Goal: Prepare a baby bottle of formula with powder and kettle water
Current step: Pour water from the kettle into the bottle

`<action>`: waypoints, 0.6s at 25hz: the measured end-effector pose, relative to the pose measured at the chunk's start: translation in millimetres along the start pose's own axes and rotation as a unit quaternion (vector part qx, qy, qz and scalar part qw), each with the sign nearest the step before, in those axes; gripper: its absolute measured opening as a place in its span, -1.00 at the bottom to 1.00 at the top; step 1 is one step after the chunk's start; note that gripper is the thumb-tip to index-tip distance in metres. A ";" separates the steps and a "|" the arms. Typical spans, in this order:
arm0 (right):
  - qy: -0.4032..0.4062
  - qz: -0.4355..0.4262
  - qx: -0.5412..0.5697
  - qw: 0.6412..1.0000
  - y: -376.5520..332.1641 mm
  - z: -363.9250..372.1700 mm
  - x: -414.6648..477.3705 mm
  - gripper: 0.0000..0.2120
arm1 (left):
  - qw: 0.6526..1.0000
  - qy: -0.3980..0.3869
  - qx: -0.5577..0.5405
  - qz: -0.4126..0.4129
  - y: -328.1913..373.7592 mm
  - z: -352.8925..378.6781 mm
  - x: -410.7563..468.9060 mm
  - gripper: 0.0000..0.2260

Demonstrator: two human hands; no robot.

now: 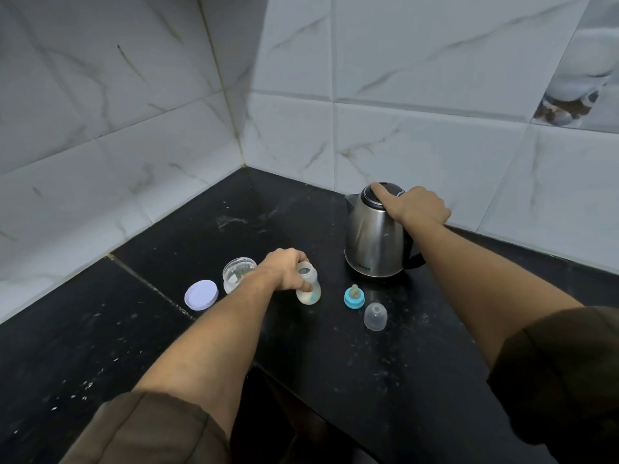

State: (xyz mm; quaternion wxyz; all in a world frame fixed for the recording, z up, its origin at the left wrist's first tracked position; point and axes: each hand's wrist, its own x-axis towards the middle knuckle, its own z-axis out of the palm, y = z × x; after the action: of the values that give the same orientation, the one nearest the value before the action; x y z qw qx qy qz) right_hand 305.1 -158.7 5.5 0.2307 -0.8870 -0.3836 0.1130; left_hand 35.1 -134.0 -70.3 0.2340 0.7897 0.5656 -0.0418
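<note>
While the open, clear plastic baby bottle (310,288) is gripped on the black stone counter (418,346) by the curled left hand (284,267), the handle of the stainless-steel kettle (375,236) is clasped by the right hand (420,205).

kettle (376,239): brushed steel, black plastic lid | bottle (310,284): translucent plastic | counter (418,346): glossy speckled black stone

Just the one view here, worn on the head, looking forward and steeply down onto a black counter (335,356) in a tiled corner (242,142). It's wide-angle, and the walls bow. Both forearms come up from the bottom edge. The left hand (284,269) grips the bottle (311,291) mid-frame, and the right hand (418,205) grips the kettle (375,242) farther back, right of centre. It's a close view.
</note>
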 end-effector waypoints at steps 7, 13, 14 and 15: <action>-0.020 0.084 0.266 0.960 53.9 4.6 -3.5 -0.20 | 0.997 0.079 -0.024 0.009 18.6 8.2 22.3 -0.51; 0.029 0.094 0.373 0.923 67.8 20.5 -13.5 -0.31 | 0.992 0.057 -0.108 -0.001 12.7 25.5 31.6 -0.48; 0.041 0.097 0.376 0.920 66.8 22.8 -14.0 -0.33 | 0.991 0.058 -0.122 -0.007 12.4 27.1 32.0 -0.49; 0.056 0.101 0.379 0.918 65.5 25.4 -14.5 -0.35 | 0.989 0.061 -0.134 -0.013 12.7 28.3 32.0 -0.50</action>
State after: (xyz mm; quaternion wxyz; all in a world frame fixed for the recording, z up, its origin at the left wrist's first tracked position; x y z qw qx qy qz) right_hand 326.9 -200.4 -48.7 0.5579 -0.7722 -0.2069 0.2227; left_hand 63.7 -121.0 -101.9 0.3023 0.7446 0.5897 0.0798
